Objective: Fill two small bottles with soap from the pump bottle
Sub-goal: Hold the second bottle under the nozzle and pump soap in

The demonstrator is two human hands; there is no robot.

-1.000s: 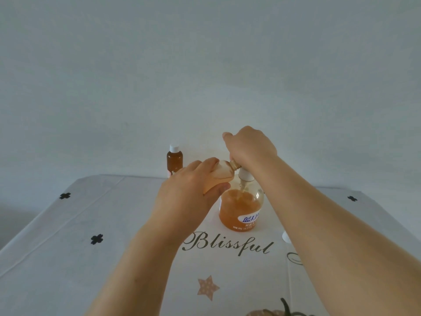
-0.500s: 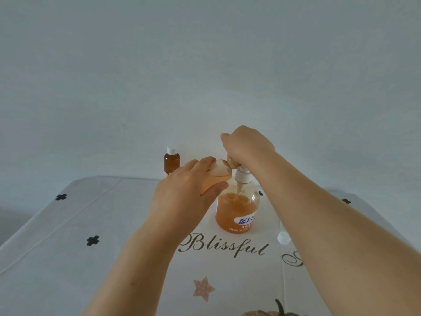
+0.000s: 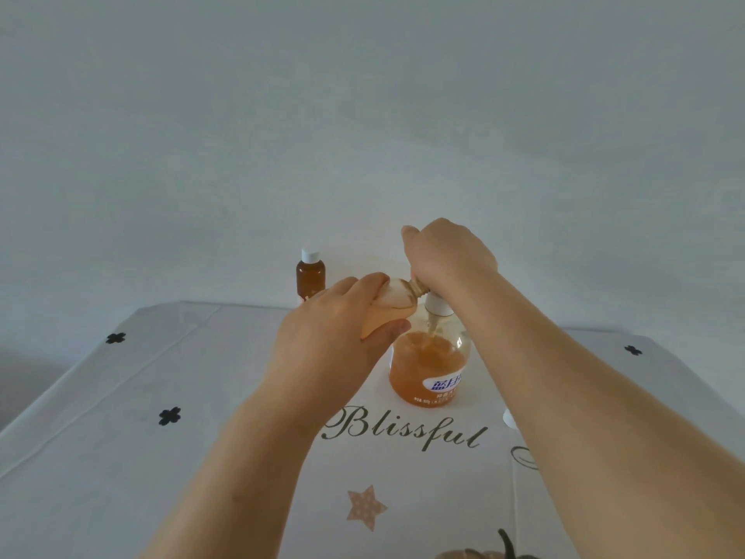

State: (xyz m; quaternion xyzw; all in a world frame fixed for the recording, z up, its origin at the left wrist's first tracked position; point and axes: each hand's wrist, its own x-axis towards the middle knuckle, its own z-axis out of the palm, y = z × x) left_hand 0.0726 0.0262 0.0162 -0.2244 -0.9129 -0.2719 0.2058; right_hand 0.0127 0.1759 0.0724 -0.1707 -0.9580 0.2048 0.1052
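Near edge: tablecloth (image 3: 121,457) with a star print and "Blissful" lettering. White cap (image 3: 507,420) lies on it just beside our right forearm, partly hidden. Pump bottle (image 3: 427,369) stands upright just past the lettering, with orange soap inside. Our left hand (image 3: 330,344) grips the tilted small bottle (image 3: 397,302), fingers and thumb wrapped round its body. The neck points right at the pump spout; whether it touches, we can't tell. Our right hand (image 3: 447,256) sits on top of the pump, fingers curled down over the head, which is hidden. Capped small bottle (image 3: 310,278) stands upright at the far table edge, left of both hands and well apart from the pump bottle.
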